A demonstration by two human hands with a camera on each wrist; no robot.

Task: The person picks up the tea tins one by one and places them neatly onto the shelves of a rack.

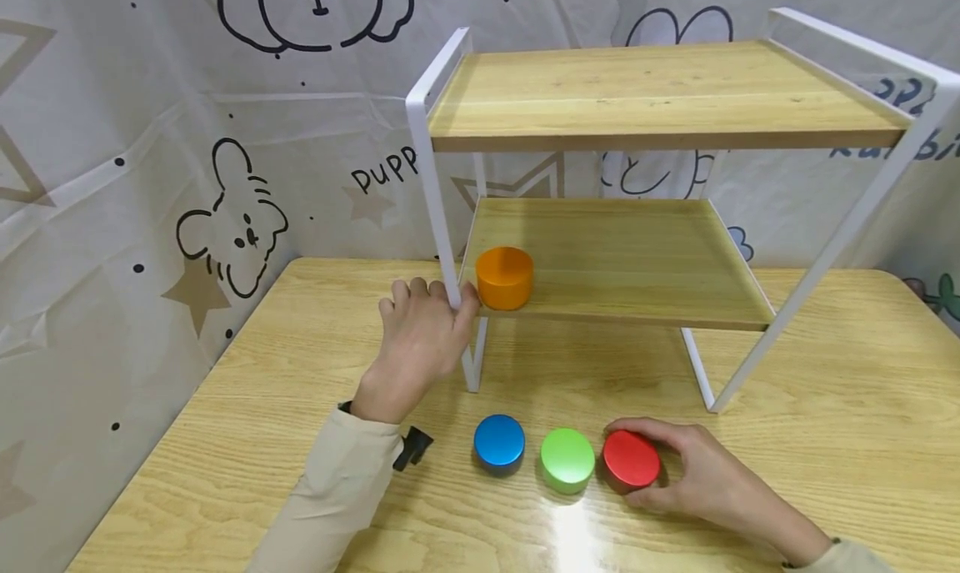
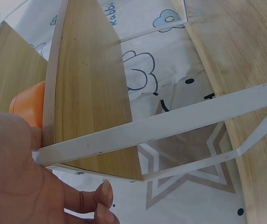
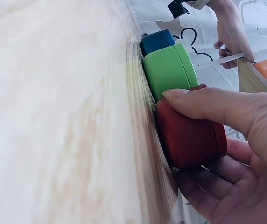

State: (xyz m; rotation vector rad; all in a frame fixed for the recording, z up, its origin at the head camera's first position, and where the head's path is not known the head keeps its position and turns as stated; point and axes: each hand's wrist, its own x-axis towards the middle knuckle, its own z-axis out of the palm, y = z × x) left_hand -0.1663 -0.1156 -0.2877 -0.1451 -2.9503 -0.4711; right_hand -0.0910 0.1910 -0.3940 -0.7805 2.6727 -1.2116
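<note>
In the head view my left hand (image 1: 427, 331) holds the left front post of a two-tier shelf (image 1: 660, 135), thumb on the inner side and fingers bent around the outside. Close by the thumb, an orange round tin (image 1: 505, 279) stands at the left end of the lower tier. My right hand (image 1: 693, 473) grips a red round tin (image 1: 632, 460) on the table, thumb on the near side and fingers on the far side. Left of it stand a green round tin (image 1: 567, 460) and a blue round tin (image 1: 499, 444), in a row. The right wrist view shows a lid seam on the red tin (image 3: 189, 135).
The shelf's white metal legs (image 1: 701, 369) stand on a wooden table (image 1: 840, 389). A small black part (image 1: 412, 448) shows beside the left sleeve (image 1: 330, 473). A printed cloth (image 1: 330, 156) hangs behind the table and along its left.
</note>
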